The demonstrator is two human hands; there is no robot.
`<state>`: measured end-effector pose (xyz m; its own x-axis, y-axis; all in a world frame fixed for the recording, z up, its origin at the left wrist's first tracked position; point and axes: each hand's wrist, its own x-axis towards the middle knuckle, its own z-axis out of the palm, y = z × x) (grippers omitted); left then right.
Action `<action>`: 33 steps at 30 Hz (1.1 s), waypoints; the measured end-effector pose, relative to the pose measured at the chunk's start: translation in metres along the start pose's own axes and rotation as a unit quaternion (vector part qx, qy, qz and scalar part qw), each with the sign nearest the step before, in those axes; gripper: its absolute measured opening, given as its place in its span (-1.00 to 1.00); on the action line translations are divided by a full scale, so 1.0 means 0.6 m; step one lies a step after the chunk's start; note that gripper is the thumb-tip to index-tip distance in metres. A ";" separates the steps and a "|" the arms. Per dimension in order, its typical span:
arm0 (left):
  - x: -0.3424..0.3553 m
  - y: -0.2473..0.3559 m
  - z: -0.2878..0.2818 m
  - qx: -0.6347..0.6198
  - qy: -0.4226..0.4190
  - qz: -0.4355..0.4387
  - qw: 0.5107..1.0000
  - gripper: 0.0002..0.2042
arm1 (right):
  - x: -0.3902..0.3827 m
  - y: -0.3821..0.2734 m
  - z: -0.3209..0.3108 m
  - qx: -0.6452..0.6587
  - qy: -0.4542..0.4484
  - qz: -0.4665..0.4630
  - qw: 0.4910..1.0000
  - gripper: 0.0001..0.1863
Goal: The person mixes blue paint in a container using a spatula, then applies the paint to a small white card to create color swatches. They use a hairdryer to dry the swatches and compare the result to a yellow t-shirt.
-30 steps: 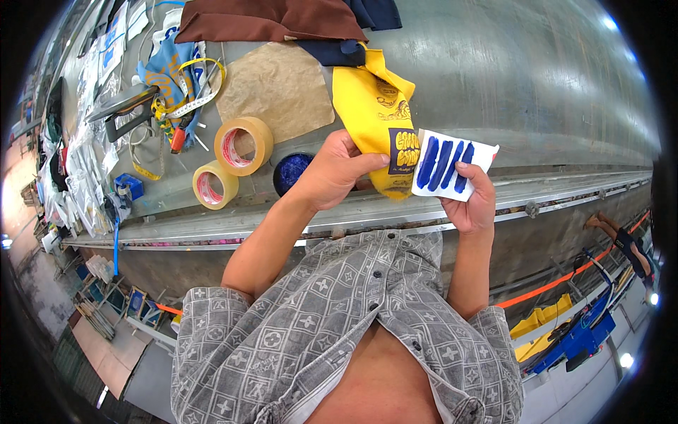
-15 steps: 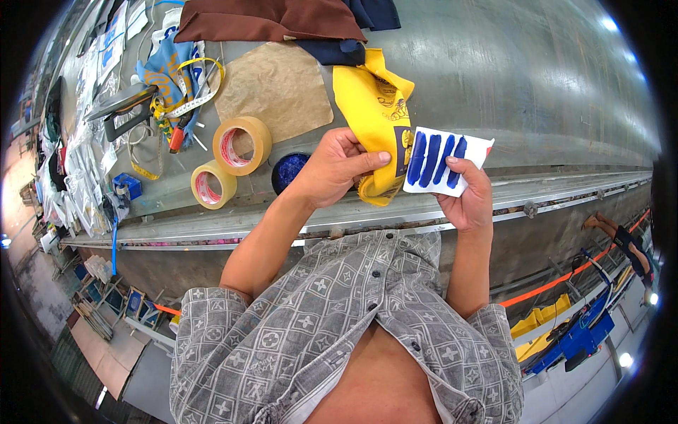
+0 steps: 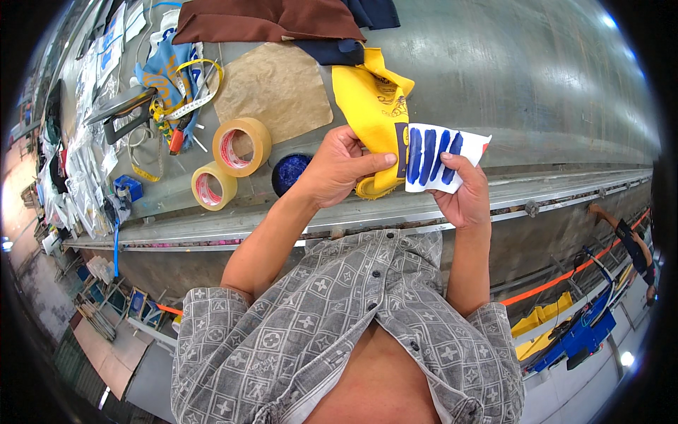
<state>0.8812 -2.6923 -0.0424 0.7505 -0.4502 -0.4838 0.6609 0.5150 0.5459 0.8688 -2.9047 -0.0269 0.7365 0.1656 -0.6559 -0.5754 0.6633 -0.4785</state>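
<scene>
My left hand (image 3: 346, 168) pinches a yellow cloth (image 3: 364, 99) with dark printing and a dark blue patch near its right edge. The cloth's far end lies on the grey table. In my right hand (image 3: 462, 194) is a white card (image 3: 443, 152) painted with several thick blue strokes, the thumb on its face and the fingers behind. The card's left edge meets the dark patch on the cloth; whether they touch I cannot tell. Beside my left wrist stands a round container of blue paint (image 3: 288, 172), partly hidden by the hand.
Two tape rolls (image 3: 241, 147) lie left of the paint, by a sheet of brown paper (image 3: 275, 88). Farther left are a yellow measuring tape (image 3: 212, 88), a dark-handled tool (image 3: 120, 106) and plastic bags (image 3: 74, 162). Brown fabric (image 3: 272, 21) lies at the back. Another person (image 3: 632, 244) is at far right.
The white card has shifted slightly left and turned more upright, its edge now closer against the cloth's dark patch. My left hand keeps its hold. The person at far right has moved.
</scene>
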 end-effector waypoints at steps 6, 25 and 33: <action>-0.001 -0.001 0.002 0.015 0.008 0.007 1.000 -0.66 | 0.001 0.000 -0.001 -0.001 0.003 0.004 1.000 -0.66; 0.002 -0.002 0.005 0.041 0.049 0.010 0.998 -0.62 | -0.002 0.004 -0.010 0.000 -0.026 -0.010 1.000 -0.59; 0.002 -0.018 0.007 -0.016 -0.010 -0.028 0.999 -0.43 | -0.019 0.011 -0.007 0.039 -0.050 0.008 0.998 -0.68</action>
<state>0.8748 -2.7013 -0.0461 0.7119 -0.4935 -0.4997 0.7022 0.5106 0.4961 0.8551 -2.9055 -0.0249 0.7621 0.2458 -0.5989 -0.5599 0.7148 -0.4190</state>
